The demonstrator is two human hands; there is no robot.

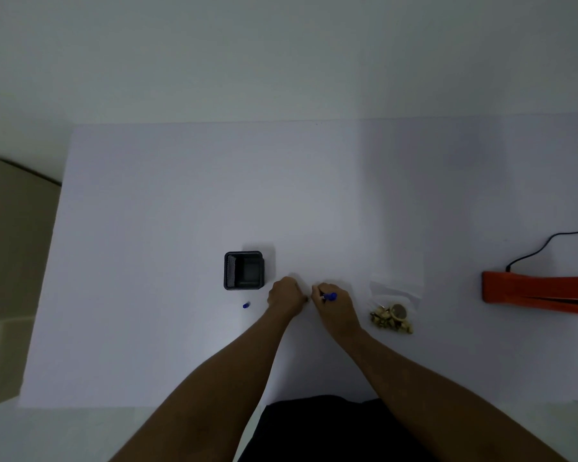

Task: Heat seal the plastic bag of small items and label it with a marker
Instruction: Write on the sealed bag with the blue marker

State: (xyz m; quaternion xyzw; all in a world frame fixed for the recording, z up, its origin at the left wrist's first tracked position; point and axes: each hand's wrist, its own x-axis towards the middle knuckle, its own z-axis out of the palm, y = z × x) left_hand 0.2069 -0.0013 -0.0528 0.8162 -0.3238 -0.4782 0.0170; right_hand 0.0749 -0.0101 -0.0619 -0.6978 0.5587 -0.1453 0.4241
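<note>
Near middle of desk (181, 195): right hand (336, 306) curled round blue marker (330, 296). Left hand (286, 295) close beside it, fingers curled; cannot tell if it pinches anything. Bag (396, 295) lies just right of right hand, the nearer hand, small items heaped at its near end. Cap (246, 305) loose, left. Black bin (244, 270): nothing visible inside. Sealer (541, 291) well right.

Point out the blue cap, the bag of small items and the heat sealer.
blue cap (246, 305), head view, its middle.
bag of small items (392, 316), head view, its filled near part.
heat sealer (531, 288), head view, orange top bar.
</note>
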